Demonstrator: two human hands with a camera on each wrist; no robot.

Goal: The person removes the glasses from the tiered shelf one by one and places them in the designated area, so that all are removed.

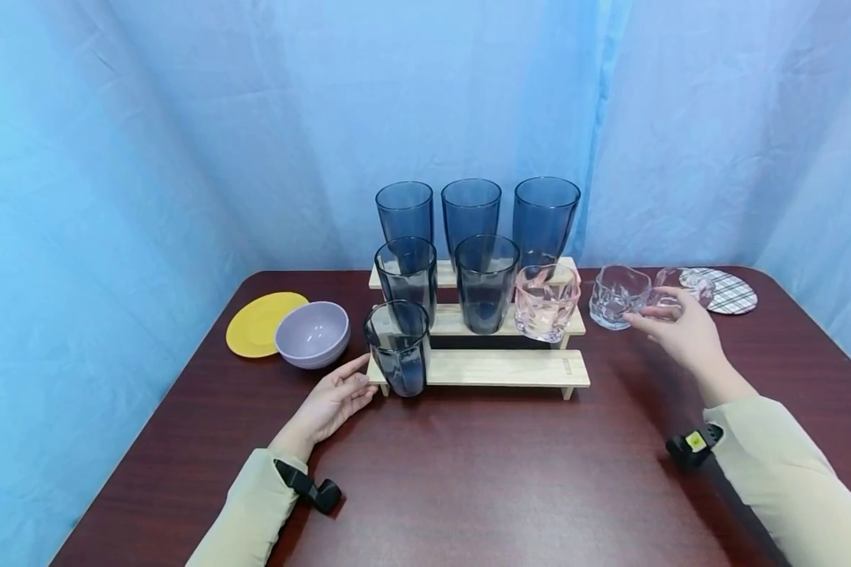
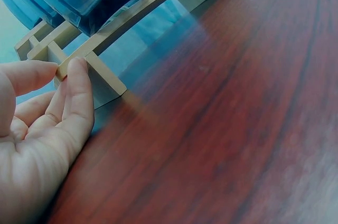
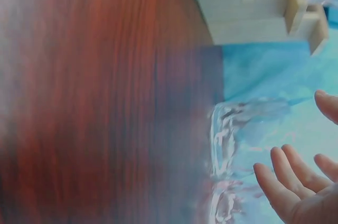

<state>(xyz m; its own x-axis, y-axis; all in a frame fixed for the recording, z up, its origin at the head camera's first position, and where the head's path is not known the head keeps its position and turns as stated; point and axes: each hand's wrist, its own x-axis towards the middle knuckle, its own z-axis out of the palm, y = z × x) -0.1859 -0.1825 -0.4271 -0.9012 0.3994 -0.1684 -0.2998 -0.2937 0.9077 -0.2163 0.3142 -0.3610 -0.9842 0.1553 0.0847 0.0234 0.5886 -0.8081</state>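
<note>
Left of centre in the frame's lower half, the left hand point(image 1: 332, 405) is pinching the wooden rack point(image 1: 503, 368). Farther, at middle right, the right hand point(image 1: 683, 327) is holding its fingers parted, gripping nothing; the upright clear glass point(image 1: 618, 298) is standing just left of them.

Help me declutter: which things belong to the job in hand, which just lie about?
Probably the job's: stepped pale wooden rack, pinched by the left hand; six tapered blue-grey glass tumblers; three short faceted glasses, clear or pinkish.
Probably lying about: flat yellow disc; round lilac bowl; round white checked mat.
</note>
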